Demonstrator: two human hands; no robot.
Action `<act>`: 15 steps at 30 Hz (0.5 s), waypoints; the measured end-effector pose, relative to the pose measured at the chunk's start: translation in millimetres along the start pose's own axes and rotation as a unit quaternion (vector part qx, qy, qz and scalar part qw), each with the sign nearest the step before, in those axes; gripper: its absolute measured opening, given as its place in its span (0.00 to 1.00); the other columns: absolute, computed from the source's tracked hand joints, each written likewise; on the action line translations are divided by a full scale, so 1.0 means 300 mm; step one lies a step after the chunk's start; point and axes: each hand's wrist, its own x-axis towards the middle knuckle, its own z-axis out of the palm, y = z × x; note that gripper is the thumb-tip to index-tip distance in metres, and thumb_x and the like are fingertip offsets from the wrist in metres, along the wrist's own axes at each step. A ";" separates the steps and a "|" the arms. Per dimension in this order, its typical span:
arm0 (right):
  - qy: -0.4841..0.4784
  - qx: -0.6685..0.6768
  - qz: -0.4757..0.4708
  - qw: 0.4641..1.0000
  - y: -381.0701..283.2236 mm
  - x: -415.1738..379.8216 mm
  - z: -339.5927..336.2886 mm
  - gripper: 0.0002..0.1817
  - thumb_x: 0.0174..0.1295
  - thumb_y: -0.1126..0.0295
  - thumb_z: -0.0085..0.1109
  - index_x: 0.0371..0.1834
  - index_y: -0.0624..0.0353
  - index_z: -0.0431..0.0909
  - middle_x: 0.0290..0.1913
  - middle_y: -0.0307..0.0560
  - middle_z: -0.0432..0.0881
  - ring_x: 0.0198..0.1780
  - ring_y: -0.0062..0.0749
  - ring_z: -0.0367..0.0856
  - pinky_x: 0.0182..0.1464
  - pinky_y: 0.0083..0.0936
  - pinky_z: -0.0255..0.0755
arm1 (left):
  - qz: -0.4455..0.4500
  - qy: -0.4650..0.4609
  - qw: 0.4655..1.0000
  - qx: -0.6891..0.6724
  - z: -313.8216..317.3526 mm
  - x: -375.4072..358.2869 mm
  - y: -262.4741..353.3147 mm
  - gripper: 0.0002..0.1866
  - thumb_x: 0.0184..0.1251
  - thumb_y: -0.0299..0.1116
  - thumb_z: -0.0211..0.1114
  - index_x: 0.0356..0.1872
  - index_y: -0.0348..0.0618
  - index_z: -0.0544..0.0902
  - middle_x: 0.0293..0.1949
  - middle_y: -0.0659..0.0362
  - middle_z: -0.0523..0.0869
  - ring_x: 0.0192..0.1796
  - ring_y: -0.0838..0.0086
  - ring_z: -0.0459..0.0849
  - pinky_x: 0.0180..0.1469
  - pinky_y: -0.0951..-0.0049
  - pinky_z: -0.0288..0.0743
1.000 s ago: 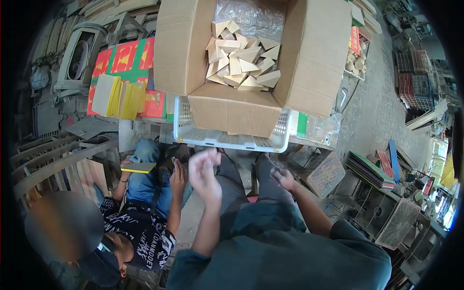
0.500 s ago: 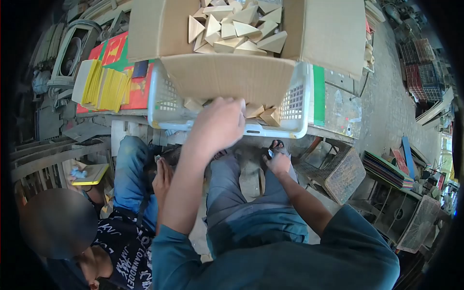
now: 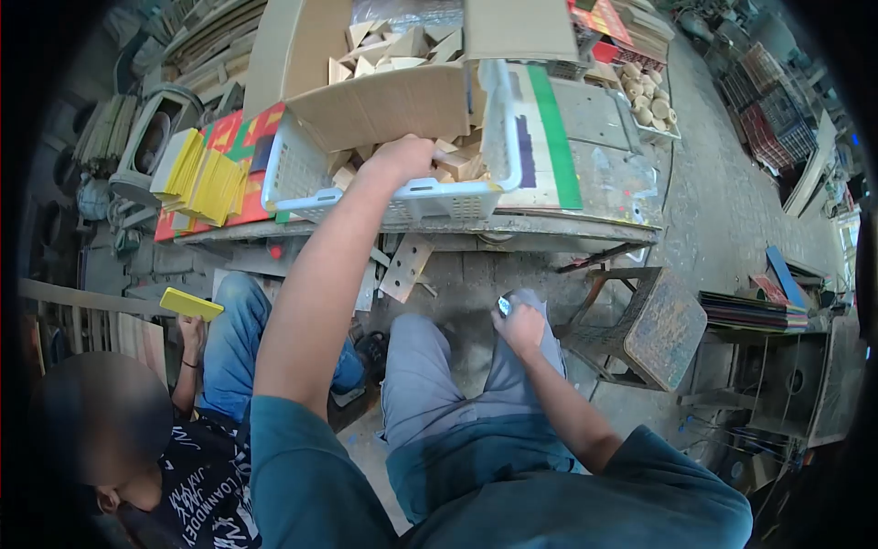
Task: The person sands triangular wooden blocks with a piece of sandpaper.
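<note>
My left hand [image 3: 402,160] reaches over the near rim of a light blue plastic basket [image 3: 393,197], its fingers curled down among small wooden blocks [image 3: 460,165]. What it grips is hidden. A cardboard box [image 3: 389,105] with open flaps rests in the basket and holds many wedge-shaped wooden pieces [image 3: 412,46]. My right hand [image 3: 521,325] lies closed on my right thigh around a small white and blue object [image 3: 504,305] that I cannot identify.
A co-worker [image 3: 215,457] sits at the left, holding a yellow block [image 3: 190,304]. Yellow pieces [image 3: 206,183] are stacked left on the worktable [image 3: 594,128]. Round wooden parts [image 3: 651,101] fill a crate at the back right. A worn stool [image 3: 672,329] stands at the right.
The view has shifted, showing more floor and table. My left hand is lower among the blocks, still curled. The co-worker's yellow block has turned, and their other hand has left the space beside my left arm.
</note>
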 end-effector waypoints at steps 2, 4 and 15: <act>0.033 0.023 -0.004 0.999 0.038 -0.014 -0.005 0.18 0.50 0.52 0.64 0.31 0.57 0.80 0.26 0.58 0.83 0.31 0.54 0.83 0.37 0.44 0.76 | -0.018 0.010 1.000 -0.006 -0.007 -0.005 -0.003 0.27 0.50 0.29 0.68 0.57 0.47 0.79 0.42 0.46 0.86 0.47 0.58 0.85 0.50 0.63 0.75; 0.043 0.022 0.014 0.999 0.057 -0.021 -0.031 0.18 0.50 0.52 0.64 0.32 0.57 0.80 0.27 0.59 0.83 0.31 0.54 0.83 0.38 0.44 0.77 | -0.044 -0.021 0.992 -0.119 -0.028 -0.026 -0.016 0.25 0.48 0.33 0.70 0.51 0.40 0.82 0.47 0.46 0.85 0.52 0.57 0.83 0.55 0.64 0.75; 0.079 0.104 -0.011 0.991 0.136 0.032 -0.055 0.23 0.52 0.47 0.64 0.36 0.58 0.82 0.31 0.58 0.83 0.35 0.52 0.82 0.39 0.42 0.75 | 0.070 0.247 0.851 -0.458 -0.230 -0.472 0.242 0.22 0.64 0.27 0.64 0.58 0.33 0.73 0.49 0.55 0.83 0.50 0.74 0.80 0.51 0.72 0.76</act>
